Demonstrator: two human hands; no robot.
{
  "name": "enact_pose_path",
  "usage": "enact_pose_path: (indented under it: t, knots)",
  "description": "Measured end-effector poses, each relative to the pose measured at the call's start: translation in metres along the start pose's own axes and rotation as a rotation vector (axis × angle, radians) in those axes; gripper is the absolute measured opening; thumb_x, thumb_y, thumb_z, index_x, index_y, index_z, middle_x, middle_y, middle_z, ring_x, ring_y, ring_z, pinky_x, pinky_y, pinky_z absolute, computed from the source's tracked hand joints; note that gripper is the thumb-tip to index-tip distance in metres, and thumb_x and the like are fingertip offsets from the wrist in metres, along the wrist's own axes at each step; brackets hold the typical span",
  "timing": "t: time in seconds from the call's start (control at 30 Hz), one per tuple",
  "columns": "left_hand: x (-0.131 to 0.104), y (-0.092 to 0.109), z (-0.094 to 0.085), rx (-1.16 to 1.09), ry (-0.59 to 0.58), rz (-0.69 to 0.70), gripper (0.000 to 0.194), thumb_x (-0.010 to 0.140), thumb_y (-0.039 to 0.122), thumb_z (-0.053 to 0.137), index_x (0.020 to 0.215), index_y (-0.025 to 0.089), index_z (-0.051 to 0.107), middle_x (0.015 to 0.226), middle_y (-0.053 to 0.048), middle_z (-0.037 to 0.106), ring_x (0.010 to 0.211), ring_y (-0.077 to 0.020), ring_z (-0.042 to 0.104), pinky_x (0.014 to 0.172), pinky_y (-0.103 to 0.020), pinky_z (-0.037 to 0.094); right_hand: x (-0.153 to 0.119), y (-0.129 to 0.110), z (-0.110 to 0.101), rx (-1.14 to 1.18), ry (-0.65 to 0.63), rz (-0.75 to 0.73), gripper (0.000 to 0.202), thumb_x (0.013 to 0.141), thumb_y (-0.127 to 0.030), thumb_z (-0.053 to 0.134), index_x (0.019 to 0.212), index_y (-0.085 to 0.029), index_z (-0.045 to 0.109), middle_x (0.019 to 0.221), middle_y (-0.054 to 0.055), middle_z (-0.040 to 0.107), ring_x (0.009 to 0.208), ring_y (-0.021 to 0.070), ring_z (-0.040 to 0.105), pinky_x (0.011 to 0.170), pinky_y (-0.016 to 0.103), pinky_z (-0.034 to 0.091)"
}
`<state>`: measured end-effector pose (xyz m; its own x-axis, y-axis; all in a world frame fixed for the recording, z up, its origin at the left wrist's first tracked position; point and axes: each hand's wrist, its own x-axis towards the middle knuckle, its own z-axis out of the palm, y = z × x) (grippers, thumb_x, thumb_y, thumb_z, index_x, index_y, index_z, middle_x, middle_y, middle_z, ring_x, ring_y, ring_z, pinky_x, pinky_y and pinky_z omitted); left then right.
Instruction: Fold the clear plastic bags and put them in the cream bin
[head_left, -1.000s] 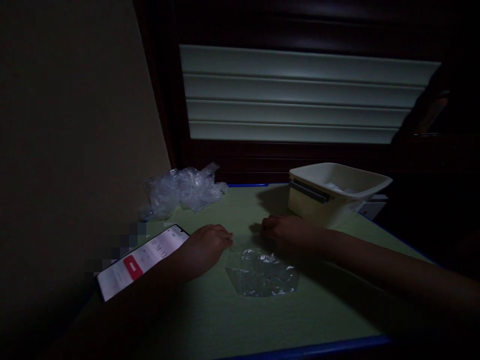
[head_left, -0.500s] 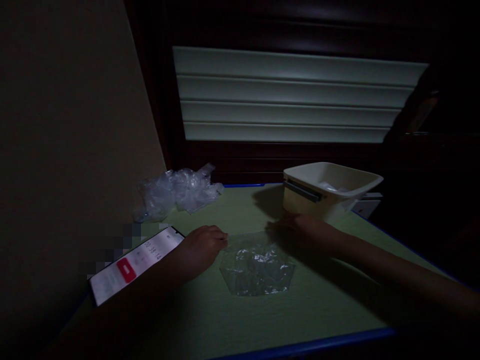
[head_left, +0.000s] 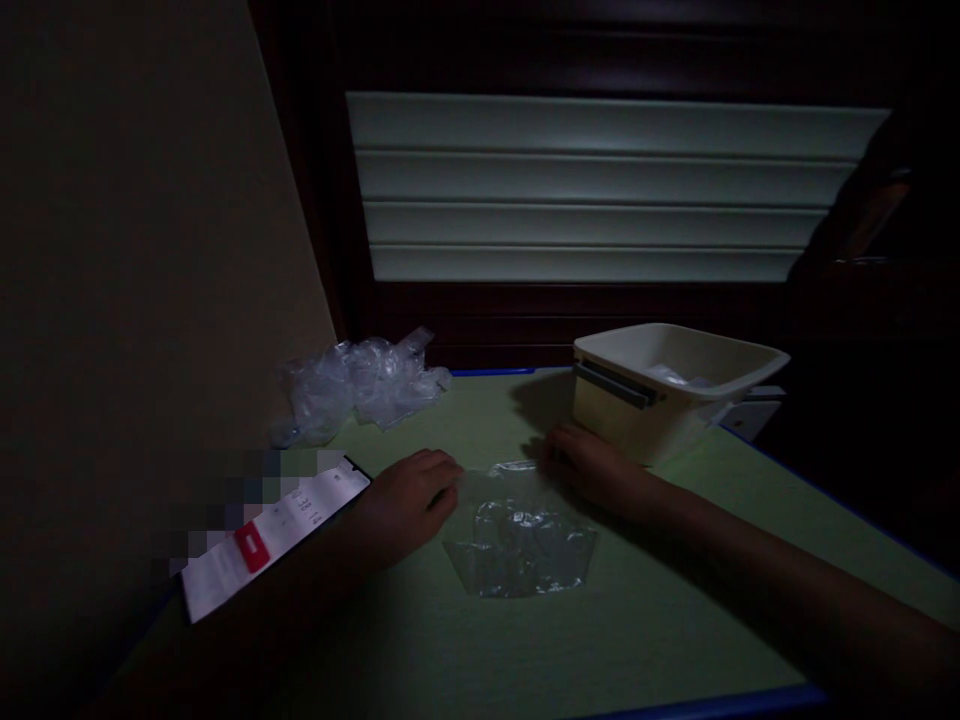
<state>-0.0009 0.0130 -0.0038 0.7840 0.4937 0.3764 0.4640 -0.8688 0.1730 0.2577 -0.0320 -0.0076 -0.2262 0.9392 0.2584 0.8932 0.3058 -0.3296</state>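
A clear plastic bag [head_left: 525, 550] lies spread on the green tabletop, its crinkled surface catching the light. At its upper left corner, my left hand [head_left: 416, 500] is closed, thumb and fingers pinching the edge. My right hand [head_left: 589, 465] is curled at the upper right corner, closed on the bag's edge; its fingertips are dim and partly hidden. The cream plastic bin [head_left: 619, 415] stands just behind my right hand, with some clear plastic [head_left: 675, 376] inside it.
A heap of crumpled clear plastic bags [head_left: 367, 380] sits at the back left by the wall. A phone [head_left: 262, 540] with a lit timer screen lies beside my left forearm. The table [head_left: 480, 660] has a blue edge; a louvred panel [head_left: 585, 190] rises behind it.
My right hand has come down onto the bag's upper right corner and its fingers have closed. The bag's top edge is now lifted slightly. The view has shifted a little.
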Motion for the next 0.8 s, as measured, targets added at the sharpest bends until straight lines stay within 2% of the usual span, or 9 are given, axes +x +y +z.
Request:
enact_pose_path:
  t: [0.07, 0.2, 0.3, 0.43, 0.53, 0.67, 0.8]
  knots:
    - [0.001, 0.001, 0.002, -0.073, 0.042, -0.092, 0.023, 0.086, 0.022, 0.046, 0.104, 0.013, 0.056, 0.102, -0.008, 0.06, 0.095, -0.0183, 0.056, 0.084, -0.032, 0.045, -0.004, -0.002, 0.0, -0.006, 0.026, 0.006, 0.01, 0.083, -0.017, 0.042, 0.082, -0.016, 0.052, 0.084, 0.009, 0.058, 0.073, 0.0174, 0.054, 0.063, 0.027, 0.04]
    - [0.001, -0.002, 0.007, -0.245, 0.108, -0.258, 0.036, 0.078, 0.032, 0.058, 0.11, 0.016, 0.053, 0.108, -0.009, 0.059, 0.1, -0.0221, 0.054, 0.088, -0.038, 0.043, -0.008, -0.002, 0.0, 0.015, 0.058, 0.026, 0.008, 0.084, -0.019, 0.041, 0.087, -0.018, 0.048, 0.077, 0.006, 0.058, 0.063, 0.0166, 0.052, 0.056, 0.026, 0.037]
    - [0.001, -0.005, 0.009, -0.294, 0.118, -0.29, 0.04, 0.073, 0.028, 0.062, 0.11, 0.017, 0.053, 0.101, -0.007, 0.062, 0.094, -0.0211, 0.058, 0.085, -0.036, 0.045, -0.01, -0.003, -0.001, 0.056, 0.099, 0.042, 0.008, 0.085, -0.022, 0.04, 0.088, -0.019, 0.047, 0.077, 0.006, 0.058, 0.062, 0.0167, 0.052, 0.055, 0.026, 0.036]
    - [0.002, -0.007, 0.007, -0.343, 0.099, -0.298, 0.027, 0.071, 0.018, 0.059, 0.098, 0.015, 0.06, 0.081, -0.003, 0.065, 0.078, -0.0164, 0.062, 0.076, -0.029, 0.048, -0.011, -0.007, -0.002, 0.169, 0.128, 0.056, 0.008, 0.084, -0.024, 0.042, 0.088, -0.02, 0.047, 0.08, 0.005, 0.06, 0.067, 0.0171, 0.054, 0.059, 0.027, 0.038]
    - [0.003, -0.007, 0.003, -0.37, 0.1, -0.313, 0.02, 0.072, 0.019, 0.057, 0.091, 0.015, 0.062, 0.077, -0.002, 0.066, 0.074, -0.0161, 0.063, 0.072, -0.027, 0.049, -0.01, -0.008, -0.002, 0.306, 0.133, 0.092, 0.017, 0.086, -0.031, 0.041, 0.097, -0.018, 0.046, 0.079, 0.005, 0.06, 0.069, 0.0175, 0.056, 0.06, 0.028, 0.042]
    - [0.004, -0.007, 0.002, -0.392, 0.11, -0.331, 0.019, 0.071, 0.024, 0.058, 0.088, 0.017, 0.063, 0.074, -0.001, 0.066, 0.073, -0.0171, 0.063, 0.07, -0.028, 0.05, -0.007, -0.003, 0.0, 0.511, 0.051, 0.17, 0.038, 0.086, -0.043, 0.041, 0.109, -0.013, 0.042, 0.08, 0.009, 0.062, 0.068, 0.0179, 0.06, 0.055, 0.027, 0.046]
    - [0.004, -0.007, 0.001, -0.413, 0.117, -0.347, 0.019, 0.071, 0.025, 0.058, 0.087, 0.016, 0.063, 0.074, -0.001, 0.066, 0.073, -0.0173, 0.062, 0.07, -0.028, 0.05, -0.007, 0.003, -0.002, 0.645, -0.11, 0.167, 0.033, 0.077, -0.042, 0.057, 0.092, -0.012, 0.054, 0.077, 0.008, 0.063, 0.068, 0.017, 0.06, 0.056, 0.025, 0.046]
